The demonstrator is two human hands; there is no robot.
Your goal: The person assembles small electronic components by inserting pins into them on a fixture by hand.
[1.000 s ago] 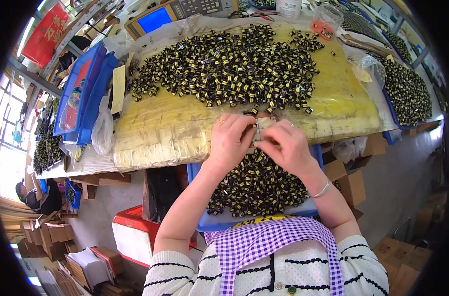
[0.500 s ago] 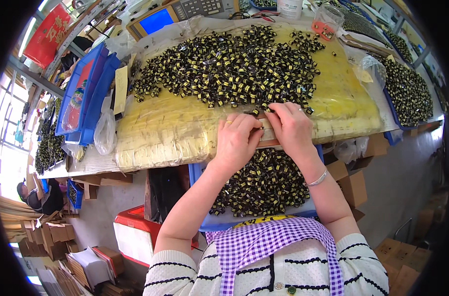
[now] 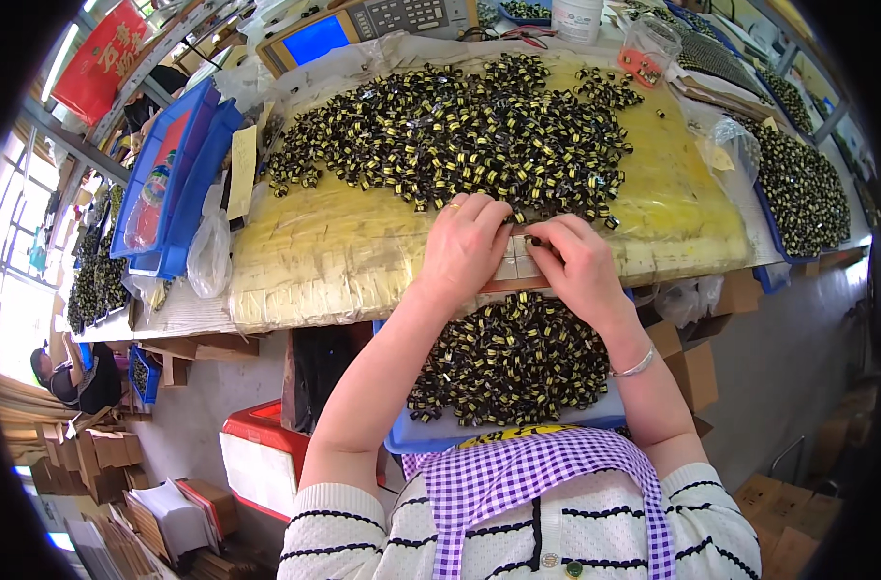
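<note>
Yellow-black small parts [image 3: 460, 135]: heaped beyond both hands.
Left hand [image 3: 465, 246]: fingers curled, pinching one part.
Right hand [image 3: 576, 261]: same part, mostly hidden.

I have two hands, my left hand [image 3: 465, 246] and my right hand [image 3: 581, 266], and one table [image 3: 344, 251]. The small black-and-yellow parts [image 3: 460, 145] are far too many to count. I count two blue bins [image 3: 184, 174], one blue tray [image 3: 431, 435], one white cup [image 3: 577, 17] and one red box [image 3: 266, 454].

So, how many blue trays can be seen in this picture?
4, perhaps more hidden. Two lean stacked at the table's left; one sits on the person's lap under the small parts; one lies at the table's right edge.
</note>
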